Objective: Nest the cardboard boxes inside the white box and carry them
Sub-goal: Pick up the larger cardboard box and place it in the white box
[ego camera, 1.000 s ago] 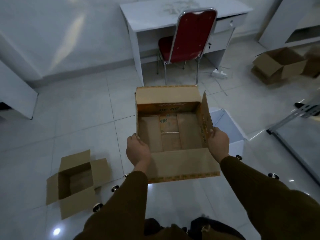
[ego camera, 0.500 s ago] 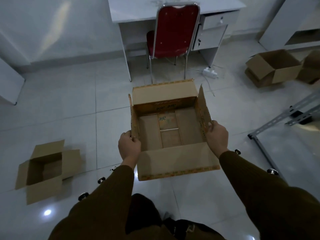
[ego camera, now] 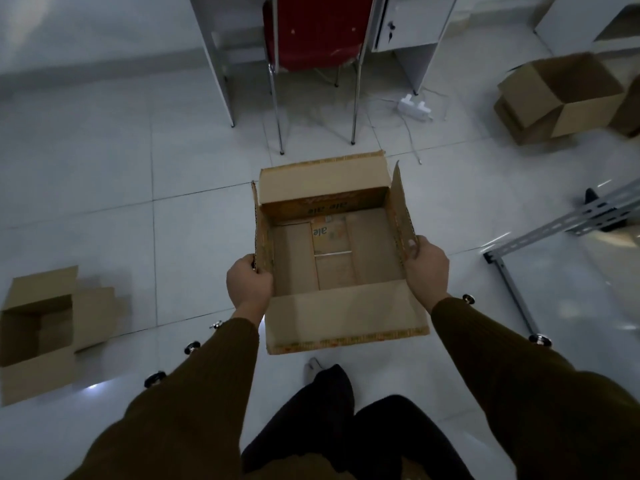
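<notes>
1. A large open cardboard box (ego camera: 337, 251) is held off the tiled floor (ego camera: 104, 161) in the middle of the view, in front of the person, opening upward, all four flaps up or spread outward.
2. The left hand (ego camera: 248, 285) is closed on the box's left side flap near its near corner, fingers wrapped over the edge.
3. The right hand (ego camera: 426, 268) grips the right side flap near its near end, thumb on the inner face.
4. The box interior holds nothing; its bottom flaps show a printed panel reading "ale".
5. Both arms wear dark brown sleeves (ego camera: 519, 368); dark trouser legs (ego camera: 329, 410) show below the box.
6. A smaller open cardboard box (ego camera: 45, 334) sits on the floor at near left, well apart from the held box.
7. Another open cardboard box (ego camera: 561, 98) sits at far right on the floor.
8. A red chair (ego camera: 313, 32) with metal legs stands at the far side, tucked under a white desk (ego camera: 401, 32).
9. A white power strip (ego camera: 414, 108) with cable lies on the floor right of the chair.
10. A grey metal frame (ego camera: 554, 230) lies on the floor at right.
11. No white box can be identified in this view.
</notes>
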